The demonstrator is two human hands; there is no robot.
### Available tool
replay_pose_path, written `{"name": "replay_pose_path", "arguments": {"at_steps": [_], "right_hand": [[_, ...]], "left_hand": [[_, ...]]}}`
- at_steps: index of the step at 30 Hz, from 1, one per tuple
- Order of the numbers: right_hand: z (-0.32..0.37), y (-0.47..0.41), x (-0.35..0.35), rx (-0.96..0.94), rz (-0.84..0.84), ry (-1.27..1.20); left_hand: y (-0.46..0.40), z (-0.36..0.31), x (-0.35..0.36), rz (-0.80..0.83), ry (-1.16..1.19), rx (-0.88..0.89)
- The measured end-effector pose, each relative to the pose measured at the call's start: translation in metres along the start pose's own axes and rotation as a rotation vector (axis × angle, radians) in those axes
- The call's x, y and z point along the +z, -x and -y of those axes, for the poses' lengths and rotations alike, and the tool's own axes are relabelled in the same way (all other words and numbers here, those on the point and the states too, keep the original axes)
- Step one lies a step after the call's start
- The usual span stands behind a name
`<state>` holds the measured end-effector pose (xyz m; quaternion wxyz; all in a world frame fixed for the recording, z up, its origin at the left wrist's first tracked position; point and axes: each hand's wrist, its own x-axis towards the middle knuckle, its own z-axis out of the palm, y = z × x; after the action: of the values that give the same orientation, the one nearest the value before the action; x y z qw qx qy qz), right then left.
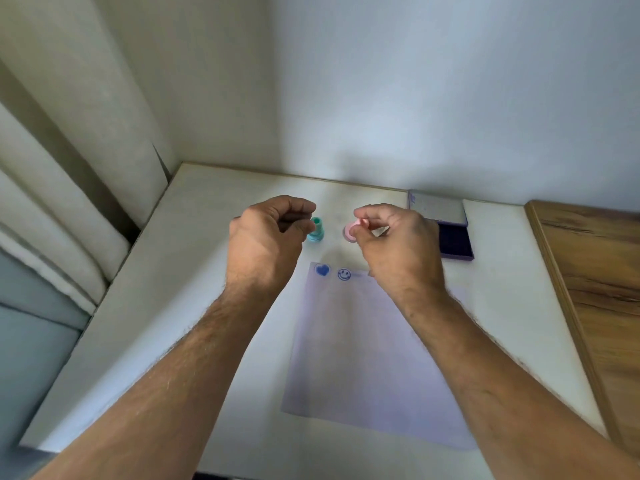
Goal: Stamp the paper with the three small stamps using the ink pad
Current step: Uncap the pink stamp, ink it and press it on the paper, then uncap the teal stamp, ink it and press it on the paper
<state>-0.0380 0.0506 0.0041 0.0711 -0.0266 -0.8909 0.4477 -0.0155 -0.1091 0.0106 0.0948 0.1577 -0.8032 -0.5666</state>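
third stamp unseen, ink pad point(455, 242) partly behind right hand point(398, 247), forearms cropped

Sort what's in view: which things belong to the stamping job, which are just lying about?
Job:
- paper, already with a heart mark and a smiley mark
- pink stamp, held in the right hand
- teal stamp, standing by the left hand
- ink pad, lid open

Lying about:
- wooden board at the right
- cushion at the left

White table point(194, 271) in a pale-walled corner point(415, 81), curtain point(69, 150) left.
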Motion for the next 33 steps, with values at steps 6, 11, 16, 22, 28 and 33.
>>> {"name": "replay_pose_path", "arguments": {"at_steps": [6, 11, 16, 22, 28, 33], "right_hand": [[-0.001, -0.013, 0.02, -0.129, 0.025, 0.252], [0.0, -0.016, 0.025, -0.121, 0.062, 0.338], [0.002, -0.017, 0.024, -0.086, 0.071, 0.34], [0.013, -0.014, 0.018, -0.154, 0.012, 0.335], [0.031, -0.013, 0.03, -0.326, 0.142, 0.486], [0.039, -0.011, 0.036, -0.265, 0.194, 0.524]], "left_hand": [[-0.002, 0.0, 0.002, -0.032, -0.018, 0.0], [-0.003, 0.0, 0.001, -0.052, -0.003, -0.003], [-0.002, -0.001, 0.002, -0.055, 0.002, -0.011], [-0.003, -0.001, 0.0, -0.064, 0.004, -0.032], [-0.003, -0.001, 0.0, -0.075, 0.008, -0.042], [-0.003, 0.0, -0.001, -0.07, 0.013, -0.047]]}}
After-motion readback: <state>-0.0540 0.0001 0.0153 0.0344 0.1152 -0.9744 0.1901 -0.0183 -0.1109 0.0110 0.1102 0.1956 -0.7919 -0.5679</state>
